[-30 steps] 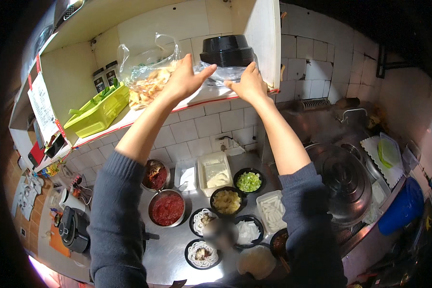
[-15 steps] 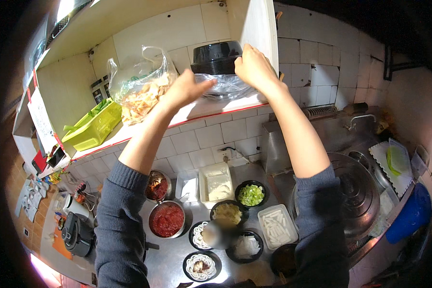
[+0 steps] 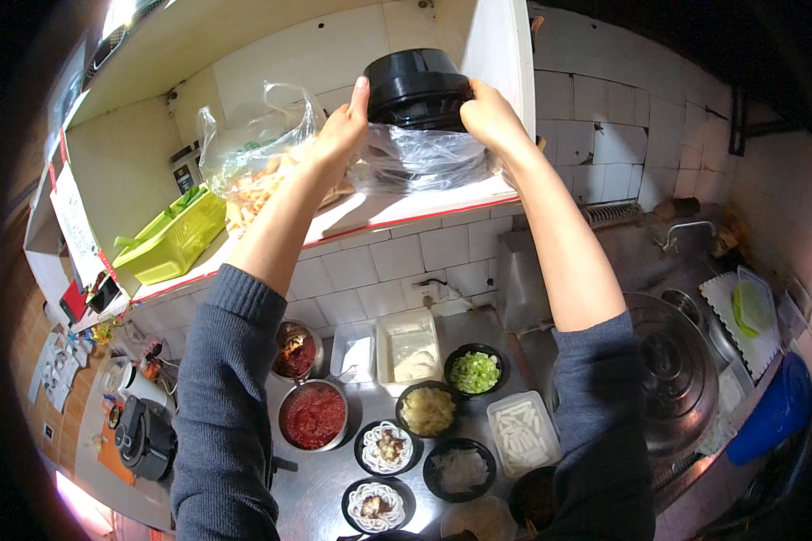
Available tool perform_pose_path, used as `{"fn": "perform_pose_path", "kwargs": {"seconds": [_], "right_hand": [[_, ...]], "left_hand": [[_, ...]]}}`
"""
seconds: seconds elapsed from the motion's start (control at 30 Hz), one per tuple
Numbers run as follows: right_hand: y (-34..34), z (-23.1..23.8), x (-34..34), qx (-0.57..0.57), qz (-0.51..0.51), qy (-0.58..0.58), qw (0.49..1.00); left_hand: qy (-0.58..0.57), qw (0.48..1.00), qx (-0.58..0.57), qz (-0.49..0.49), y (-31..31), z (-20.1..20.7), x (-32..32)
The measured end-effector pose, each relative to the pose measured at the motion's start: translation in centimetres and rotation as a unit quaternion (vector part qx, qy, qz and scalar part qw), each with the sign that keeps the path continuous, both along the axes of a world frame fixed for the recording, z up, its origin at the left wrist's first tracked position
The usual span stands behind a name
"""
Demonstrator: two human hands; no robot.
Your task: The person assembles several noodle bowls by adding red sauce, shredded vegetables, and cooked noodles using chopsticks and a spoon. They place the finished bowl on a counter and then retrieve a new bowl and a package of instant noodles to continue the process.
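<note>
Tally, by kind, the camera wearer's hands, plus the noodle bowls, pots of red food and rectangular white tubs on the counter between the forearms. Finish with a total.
Hands (left hand, right hand): 2
Noodle bowls: 2
Pots of red food: 2
Rectangular white tubs: 3
Total: 9
Held black bowls: number unclear, not counted.
</note>
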State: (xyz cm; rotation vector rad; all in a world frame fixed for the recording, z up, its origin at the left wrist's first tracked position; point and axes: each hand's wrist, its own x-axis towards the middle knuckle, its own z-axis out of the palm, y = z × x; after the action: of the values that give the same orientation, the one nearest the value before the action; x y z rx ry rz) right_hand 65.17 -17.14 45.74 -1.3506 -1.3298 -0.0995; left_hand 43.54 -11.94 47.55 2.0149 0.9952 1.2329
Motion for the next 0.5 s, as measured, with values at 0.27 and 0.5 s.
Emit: {"fn": "perform_pose_path", "kwargs": {"seconds": [0.27, 0.5], "right_hand": [[-0.4, 0.5, -0.5, 0.074, 0.117, 0.062, 0.988], [-0.9, 1.2, 0.0, 0.190, 0.187, 0.048, 0.963]], "left_hand": [[0.036, 0.990, 0.137, -0.008, 1.5, 1.0, -0.7], [0.028, 0.975, 0.207, -0.079, 1.3, 2.7, -0.5]]}}
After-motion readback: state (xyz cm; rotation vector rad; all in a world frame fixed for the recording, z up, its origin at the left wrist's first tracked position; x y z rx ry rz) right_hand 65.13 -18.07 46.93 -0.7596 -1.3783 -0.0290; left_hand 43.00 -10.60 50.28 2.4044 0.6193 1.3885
